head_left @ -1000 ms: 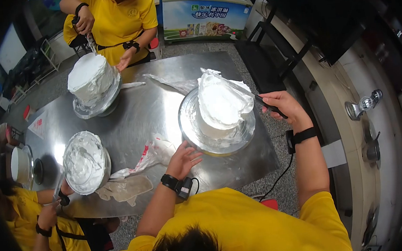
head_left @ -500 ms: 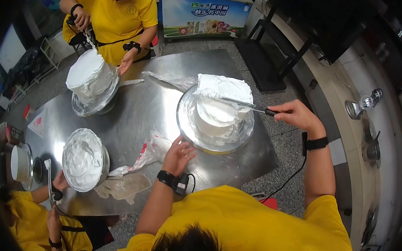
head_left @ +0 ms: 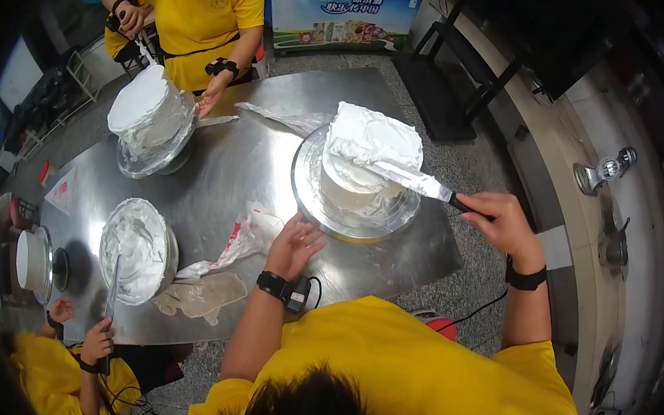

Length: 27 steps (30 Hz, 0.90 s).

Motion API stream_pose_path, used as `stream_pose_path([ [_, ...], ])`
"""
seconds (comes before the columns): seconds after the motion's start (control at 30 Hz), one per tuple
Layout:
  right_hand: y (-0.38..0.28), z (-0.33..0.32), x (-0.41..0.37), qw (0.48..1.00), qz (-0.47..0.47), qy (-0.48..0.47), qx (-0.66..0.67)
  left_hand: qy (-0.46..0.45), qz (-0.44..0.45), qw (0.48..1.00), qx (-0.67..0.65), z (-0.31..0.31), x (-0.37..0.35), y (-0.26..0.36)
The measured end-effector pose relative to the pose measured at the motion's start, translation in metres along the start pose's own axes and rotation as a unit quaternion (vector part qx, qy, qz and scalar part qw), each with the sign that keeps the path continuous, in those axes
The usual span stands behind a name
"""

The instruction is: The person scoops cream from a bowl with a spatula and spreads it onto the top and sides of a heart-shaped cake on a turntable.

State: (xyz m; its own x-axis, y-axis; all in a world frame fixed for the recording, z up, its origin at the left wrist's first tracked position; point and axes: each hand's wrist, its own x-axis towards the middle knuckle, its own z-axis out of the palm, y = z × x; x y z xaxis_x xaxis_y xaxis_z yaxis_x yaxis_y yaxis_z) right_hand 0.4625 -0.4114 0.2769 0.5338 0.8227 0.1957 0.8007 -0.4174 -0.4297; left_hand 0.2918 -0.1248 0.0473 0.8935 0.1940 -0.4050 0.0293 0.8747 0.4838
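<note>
My right hand is closed around the black handle of an icing spatula. Its cream-smeared blade slants over the near right side of the cake, overlapping the top edge. White cream coats this cake, rough and uneven on top. Beneath it is a round metal turntable, streaked with cream. Fingers spread, my left hand is at the near left rim of the turntable and holds nothing.
A cream-filled bowl stands left, with a co-worker's spatula dipping in. Across the steel table, another person works on a cake. A piping bag, a stained cloth and plastic film lie about.
My spatula has swung so its blade shows broad side up, and my right hand has moved slightly right and down. The left co-worker's spatula has gone into the bowl.
</note>
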Motion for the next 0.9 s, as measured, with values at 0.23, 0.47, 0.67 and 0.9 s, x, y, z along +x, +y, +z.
stream_pose_path([
  [0.23,-0.012,0.001,-0.042,1.000,0.005,-0.023,-0.006,-0.009,0.011,1.000,-0.015,-0.009,0.005,-0.004],
  [0.47,-0.011,0.014,-0.047,0.996,0.022,0.084,0.030,-0.014,0.006,1.000,-0.026,-0.010,0.007,-0.005],
  [0.67,-0.013,0.044,-0.042,0.997,0.013,0.070,0.032,-0.021,0.013,0.999,-0.028,-0.009,0.007,-0.003],
  [0.9,-0.032,0.034,-0.049,0.999,0.024,0.036,0.004,-0.031,0.007,0.999,-0.012,-0.003,0.004,-0.003],
])
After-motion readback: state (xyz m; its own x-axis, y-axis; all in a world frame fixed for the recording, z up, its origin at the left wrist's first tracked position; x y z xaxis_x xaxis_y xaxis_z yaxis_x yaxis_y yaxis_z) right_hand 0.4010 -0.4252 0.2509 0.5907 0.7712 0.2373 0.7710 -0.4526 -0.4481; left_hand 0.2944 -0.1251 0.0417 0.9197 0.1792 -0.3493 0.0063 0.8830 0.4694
